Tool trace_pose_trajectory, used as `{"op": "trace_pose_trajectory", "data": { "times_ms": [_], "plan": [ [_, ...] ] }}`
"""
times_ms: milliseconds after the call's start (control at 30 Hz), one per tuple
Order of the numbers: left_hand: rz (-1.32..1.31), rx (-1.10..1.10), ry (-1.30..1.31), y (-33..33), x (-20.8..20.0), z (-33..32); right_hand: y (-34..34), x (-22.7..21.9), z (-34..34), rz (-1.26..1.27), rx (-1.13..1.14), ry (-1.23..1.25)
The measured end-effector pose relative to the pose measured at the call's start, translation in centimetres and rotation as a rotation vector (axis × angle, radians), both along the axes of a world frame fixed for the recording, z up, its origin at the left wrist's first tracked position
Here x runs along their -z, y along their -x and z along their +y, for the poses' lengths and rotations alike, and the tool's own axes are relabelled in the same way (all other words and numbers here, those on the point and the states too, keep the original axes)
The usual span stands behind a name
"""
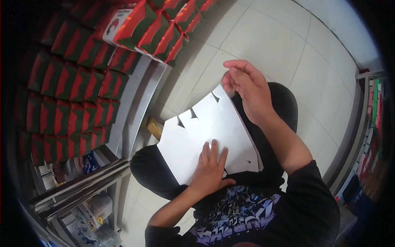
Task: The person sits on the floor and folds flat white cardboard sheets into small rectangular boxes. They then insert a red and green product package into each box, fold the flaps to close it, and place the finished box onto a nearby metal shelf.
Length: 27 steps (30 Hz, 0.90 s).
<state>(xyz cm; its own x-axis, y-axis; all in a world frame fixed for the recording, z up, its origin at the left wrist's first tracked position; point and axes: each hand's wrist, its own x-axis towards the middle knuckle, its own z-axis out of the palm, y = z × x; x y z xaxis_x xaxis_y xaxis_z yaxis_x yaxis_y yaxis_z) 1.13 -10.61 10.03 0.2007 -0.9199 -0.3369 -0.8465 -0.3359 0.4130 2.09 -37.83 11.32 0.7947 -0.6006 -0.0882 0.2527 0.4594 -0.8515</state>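
A stack of white die-cut cardboard sheets (230, 123) rests across my lap, with dark notches along its far left edge. Several layers show along its right edge. My left hand (209, 168) lies on the top sheet near its lower edge, fingers spread and palm down. My right hand (249, 90) is raised beside the sheets' far right corner. Its index finger stretches to the left and the other fingers are loosely bent. Nothing shows between them.
Rows of red and dark green boxes (78, 88) are stacked at the left, some on a grey metal ledge (142, 96). Below them stands a shelf (82, 183) with packets. Another shelf (370, 140) runs along the right. Pale tiles cover the floor (263, 37).
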Motion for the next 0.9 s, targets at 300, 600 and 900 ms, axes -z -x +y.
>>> {"op": "trace_pose_trajectory", "data": {
  "times_ms": [300,600,900],
  "plan": [
    [-0.12,0.05,0.001,0.8,0.4,-0.8,0.1,0.1,-0.5,0.01,0.064,0.01],
    [0.118,-0.103,0.15,0.8,2.2,-1.8,-0.1,0.4,-0.1,-0.013,0.054,0.082],
    [0.059,-0.112,0.091,1.1,1.0,-3.4,0.4,0.5,-0.4,-0.043,0.09,0.129]
  ]
}}
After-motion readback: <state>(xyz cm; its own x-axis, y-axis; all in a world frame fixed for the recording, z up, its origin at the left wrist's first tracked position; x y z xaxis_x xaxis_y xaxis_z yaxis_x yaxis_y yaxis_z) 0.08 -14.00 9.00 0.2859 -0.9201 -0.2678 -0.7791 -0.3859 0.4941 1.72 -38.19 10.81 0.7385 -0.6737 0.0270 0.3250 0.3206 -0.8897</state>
